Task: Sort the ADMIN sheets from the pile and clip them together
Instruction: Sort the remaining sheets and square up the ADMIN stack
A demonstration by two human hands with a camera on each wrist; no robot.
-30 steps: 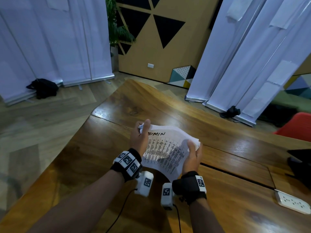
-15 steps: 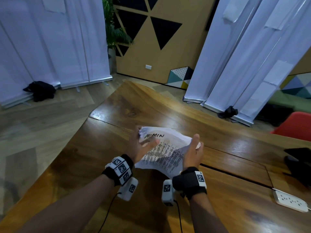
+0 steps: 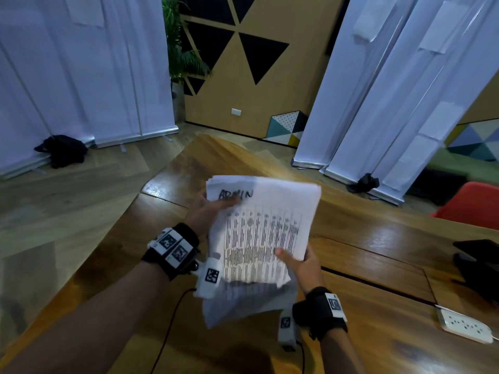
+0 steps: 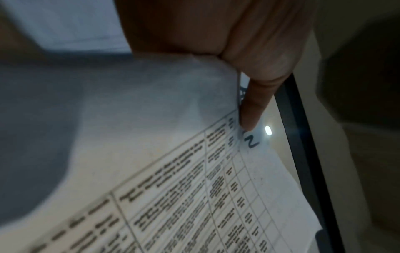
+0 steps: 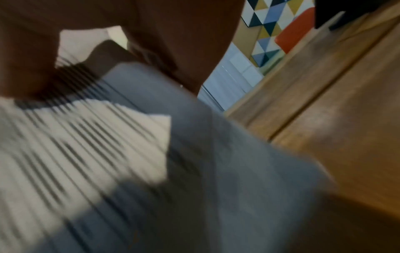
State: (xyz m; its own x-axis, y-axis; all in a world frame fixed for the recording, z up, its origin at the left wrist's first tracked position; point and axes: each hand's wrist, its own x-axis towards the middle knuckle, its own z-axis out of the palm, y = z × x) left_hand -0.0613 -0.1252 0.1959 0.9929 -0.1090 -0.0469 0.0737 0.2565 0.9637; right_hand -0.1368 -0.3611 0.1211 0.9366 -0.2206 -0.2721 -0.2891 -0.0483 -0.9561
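A stack of white printed sheets [image 3: 263, 230] is held up above the wooden table [image 3: 378, 265], its top sheet marked ADMIN by hand at the upper left. My left hand [image 3: 213, 209] grips the stack's top left corner, thumb lying across the front below the word. In the left wrist view that thumb [image 4: 255, 102] presses on the sheet [image 4: 173, 196] beside the letter N. My right hand [image 3: 299, 261] pinches the lower right edge, thumb on the front. The right wrist view shows the blurred sheets [image 5: 86, 145] under that hand. No clip is visible.
A white power strip [image 3: 463, 325] lies on the table at the right, with a dark object [image 3: 478, 263] behind it. An orange chair [image 3: 469, 209] stands past the table's right side. White banners [image 3: 378, 90] and a patterned wall stand behind.
Both hands have raised the stack and turned it more upright toward the head camera. My right hand has slid from the right corner down to the lower right edge.
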